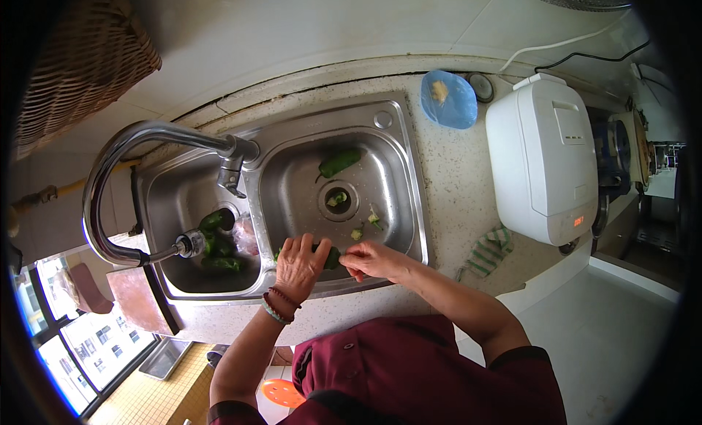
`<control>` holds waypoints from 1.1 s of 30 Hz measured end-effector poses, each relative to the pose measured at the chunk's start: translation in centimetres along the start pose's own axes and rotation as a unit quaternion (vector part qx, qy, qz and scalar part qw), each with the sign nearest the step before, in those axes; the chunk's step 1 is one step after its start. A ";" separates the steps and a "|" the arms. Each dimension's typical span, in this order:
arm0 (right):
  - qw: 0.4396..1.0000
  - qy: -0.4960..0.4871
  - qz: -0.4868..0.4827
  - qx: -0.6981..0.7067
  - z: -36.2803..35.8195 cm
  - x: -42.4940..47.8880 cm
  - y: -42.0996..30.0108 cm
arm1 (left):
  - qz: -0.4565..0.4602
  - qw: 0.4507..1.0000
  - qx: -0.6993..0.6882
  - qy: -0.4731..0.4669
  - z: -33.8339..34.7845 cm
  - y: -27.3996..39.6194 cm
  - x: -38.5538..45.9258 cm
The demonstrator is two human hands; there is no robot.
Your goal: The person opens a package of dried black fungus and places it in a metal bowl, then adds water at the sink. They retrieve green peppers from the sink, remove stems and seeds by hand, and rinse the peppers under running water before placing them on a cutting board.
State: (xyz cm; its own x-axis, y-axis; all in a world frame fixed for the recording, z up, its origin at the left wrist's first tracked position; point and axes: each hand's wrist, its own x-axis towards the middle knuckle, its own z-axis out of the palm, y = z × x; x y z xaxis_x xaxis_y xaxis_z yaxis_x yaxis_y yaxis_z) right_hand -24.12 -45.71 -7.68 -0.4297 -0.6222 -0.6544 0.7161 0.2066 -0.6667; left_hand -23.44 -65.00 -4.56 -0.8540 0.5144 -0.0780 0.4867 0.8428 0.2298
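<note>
My left hand (303, 265) is closed around a green pepper (332, 258) above the near edge of the right sink basin (285, 189). At the pepper's right end, the fingers of my right hand (368, 260) are pinched together; whether something is between them is hidden. Another whole green pepper (339, 163) lies at the back of this basin. A cut-off pepper piece (337, 198) sits in the drain, and two pepper stem pieces (374, 218) rest on the steel nearby. Several green peppers (219, 244) lie in the left basin beside a clear plastic bag (245, 234) with pinkish contents.
A chrome faucet (118, 145) arches over the left basin. On the counter to the right are a blue dish (451, 110), a white rice cooker (540, 162) and a green-striped cloth (488, 252). A wooden board (140, 299) stands left of the sink; a wicker basket (82, 68) hangs upper left.
</note>
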 end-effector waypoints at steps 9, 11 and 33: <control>0.999 0.041 0.019 -0.006 0.2 -0.6 -0.6 | -0.004 0.999 0.037 -0.029 1.6 0.0 0.1; 0.999 0.041 0.018 0.002 0.0 -0.8 -0.5 | -0.003 0.999 0.036 -0.027 2.0 0.1 0.2; 0.847 0.238 0.003 -0.475 -4.5 -0.3 2.5 | -0.264 0.739 -0.551 -0.283 3.0 -3.5 1.3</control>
State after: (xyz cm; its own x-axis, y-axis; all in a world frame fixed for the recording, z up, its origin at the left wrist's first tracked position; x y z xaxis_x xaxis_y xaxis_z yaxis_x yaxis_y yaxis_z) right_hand -24.68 -41.57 -10.74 -0.7631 -0.2905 -0.5772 0.0504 0.8637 -0.5014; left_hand -25.68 -66.83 -8.42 -0.5061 0.4066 -0.7606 -0.5988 0.4691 0.6492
